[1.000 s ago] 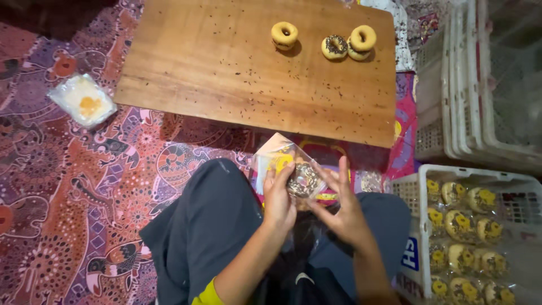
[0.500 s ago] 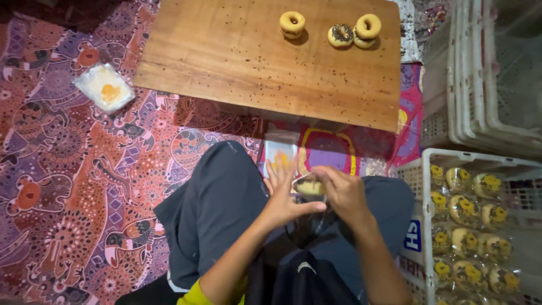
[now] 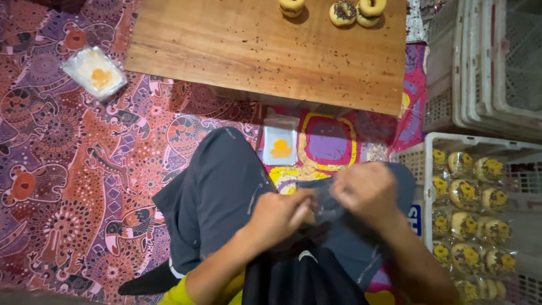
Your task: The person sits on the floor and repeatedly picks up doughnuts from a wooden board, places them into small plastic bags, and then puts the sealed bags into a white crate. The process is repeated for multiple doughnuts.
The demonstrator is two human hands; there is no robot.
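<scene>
The clear plastic bag (image 3: 330, 206) now sits low over the person's lap, pinched between both hands, where a second ago a sprinkled doughnut was held up in plain sight just in front of the knees. That doughnut no longer shows; it seems to have gone inside the bag, though the blur makes this hard to confirm. The left hand (image 3: 282, 214) is clenched on the bag's near edge, and the right hand (image 3: 367, 189) grasps its other side, fingers curled over the film. A flat stack of empty bags (image 3: 280, 147) with an orange mark lies uncovered on the patterned mat (image 3: 84, 186) beyond the knees. Three doughnuts (image 3: 344, 11) wait on the wooden table (image 3: 254, 51), and the white crate (image 3: 418, 164) at the right holds bagged ones.
</scene>
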